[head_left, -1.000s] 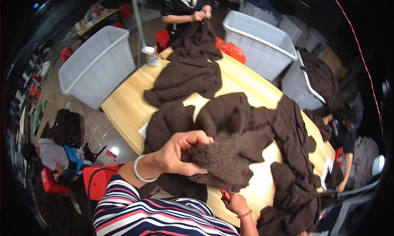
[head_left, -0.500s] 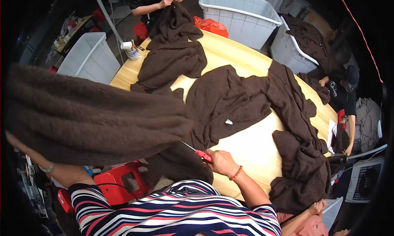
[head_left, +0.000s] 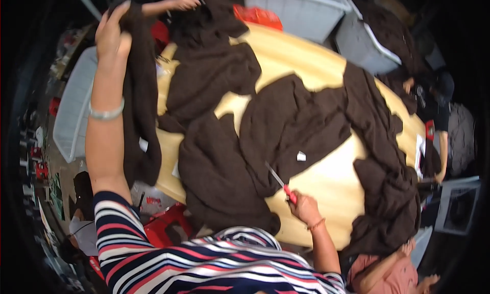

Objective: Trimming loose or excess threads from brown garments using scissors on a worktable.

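Note:
My right hand (head_left: 305, 208) is closed around a red-handled tool with a slim metal blade (head_left: 276, 174). Its tip lies over a dark brown knitted garment (head_left: 291, 125) with a small white label. At the far left my left hand (head_left: 111, 36) is raised, slightly blurred, its fingers stretched and spread. The upper end of another brown garment (head_left: 140, 100) is against that hand and extends down beside my forearm along the table's left side. Between the two hands, a further brown garment (head_left: 217, 171) lies spread on the table.
More brown garments lie on the pale wooden table (head_left: 326, 176). Grey-white bins stand at the left (head_left: 76, 110) and at the back (head_left: 298, 10). A red bag (head_left: 258, 17) sits at the far edge. Co-workers are around the table. A red stool (head_left: 171, 225) stands near my left side.
My left arm has swung up and forward, carrying the brown garment to the table's far left side. My right hand has shifted slightly right with the red-handled tool.

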